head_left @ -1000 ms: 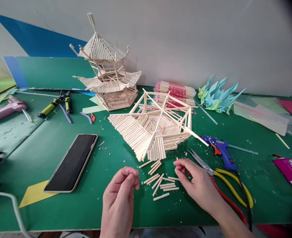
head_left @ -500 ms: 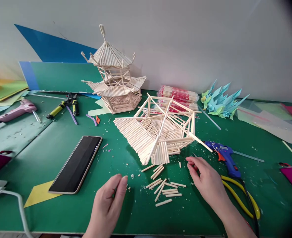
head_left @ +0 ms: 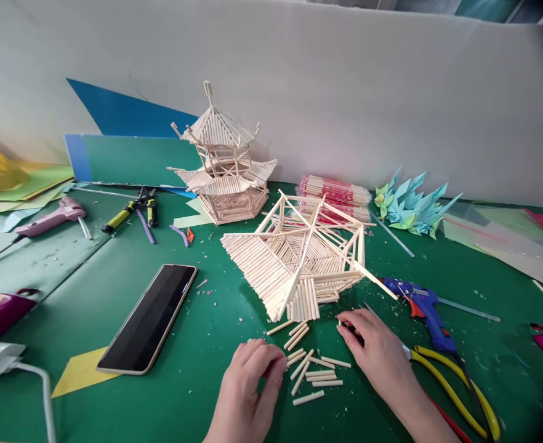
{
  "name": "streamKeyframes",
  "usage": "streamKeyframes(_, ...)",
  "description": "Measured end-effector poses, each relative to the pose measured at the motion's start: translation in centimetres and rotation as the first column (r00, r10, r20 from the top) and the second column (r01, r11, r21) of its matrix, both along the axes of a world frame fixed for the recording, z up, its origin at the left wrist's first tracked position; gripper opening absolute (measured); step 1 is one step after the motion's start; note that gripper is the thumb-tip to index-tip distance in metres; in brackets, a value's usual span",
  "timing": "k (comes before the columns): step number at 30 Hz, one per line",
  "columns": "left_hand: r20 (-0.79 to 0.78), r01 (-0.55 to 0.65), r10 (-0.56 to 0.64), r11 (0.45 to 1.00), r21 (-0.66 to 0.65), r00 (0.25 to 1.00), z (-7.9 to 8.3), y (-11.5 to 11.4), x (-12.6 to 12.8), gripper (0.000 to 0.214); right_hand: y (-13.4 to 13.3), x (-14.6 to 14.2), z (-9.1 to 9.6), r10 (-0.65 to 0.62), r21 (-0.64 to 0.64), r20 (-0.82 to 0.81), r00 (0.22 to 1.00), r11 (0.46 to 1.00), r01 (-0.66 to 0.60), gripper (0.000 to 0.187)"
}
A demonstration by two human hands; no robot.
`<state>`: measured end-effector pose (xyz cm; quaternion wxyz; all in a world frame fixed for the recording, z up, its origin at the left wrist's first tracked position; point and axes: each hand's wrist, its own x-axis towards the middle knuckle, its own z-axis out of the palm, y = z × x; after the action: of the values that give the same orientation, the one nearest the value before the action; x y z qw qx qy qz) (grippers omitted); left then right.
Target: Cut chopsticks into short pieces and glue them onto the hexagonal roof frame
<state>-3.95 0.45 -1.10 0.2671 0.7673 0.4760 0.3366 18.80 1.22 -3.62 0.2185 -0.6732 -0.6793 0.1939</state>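
My left hand point(head_left: 252, 389) is low over the green table, fingers curled and thumb drawn in to the index finger, with nothing visible between them. Its fingertips are beside a loose group of short wooden sticks point(head_left: 321, 376). My right hand point(head_left: 377, 346) pinches a tiny wooden stick piece point(head_left: 339, 322) between thumb and fingertips, close to the table. In front of both hands stands a partly covered hexagonal stick model point(head_left: 299, 258), one roof side laid with sticks and the other sides bare frame.
A stick pagoda point(head_left: 225, 178) stands behind. A phone point(head_left: 148, 320) lies left, with a pink glue gun point(head_left: 52, 219) and pliers point(head_left: 130, 209) beyond. Right are a blue glue gun point(head_left: 423, 307) and yellow-handled pliers point(head_left: 460, 381). Stick packs point(head_left: 333, 194) and folded paper point(head_left: 412, 203) sit behind.
My left hand has moved right to the loose sticks. My right hand has shifted slightly left and closed on the tiny stick piece. The view has tilted up and turned a little left.
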Motion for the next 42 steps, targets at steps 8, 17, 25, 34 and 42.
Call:
streamKeyframes(8, 0.055, -0.005, 0.014, 0.987, -0.158, 0.998, 1.1, -0.2, 1.6, 0.028, -0.2, -0.2, 0.9, -0.062, -0.076, -0.282, 0.957, 0.996, 0.042, 0.015)
streamKeyframes(17, 0.339, 0.144, 0.021, 0.880, -0.453, 0.941, 1.7, 0.2, 3.5, 0.019, -1.0, -1.8, 2.5, -0.141, -0.179, -0.645, 0.751, 0.983, 0.031, 0.025)
streamKeyframes(25, 0.085, 0.096, -0.085, 0.987, -0.129, 0.993, 0.5, 0.5, 5.2, 0.014, -1.3, -2.1, 2.0, -0.080, -0.062, -0.447, 0.891, 0.996, 0.058, 0.017)
streamKeyframes(34, -0.149, 0.104, -0.091, 0.991, 0.080, 0.985, -1.5, 0.3, 5.2, 0.025, -1.8, 2.7, 1.8, -0.269, 0.084, -0.266, 0.926, 0.950, 0.300, 0.020)
streamKeyframes(42, -0.045, -0.041, 0.047, 0.991, 0.127, 0.998, -3.7, 0.1, 6.0, 0.021, 3.2, 8.6, 3.5, -0.281, 0.183, -0.107, 0.954, 0.937, 0.297, 0.019)
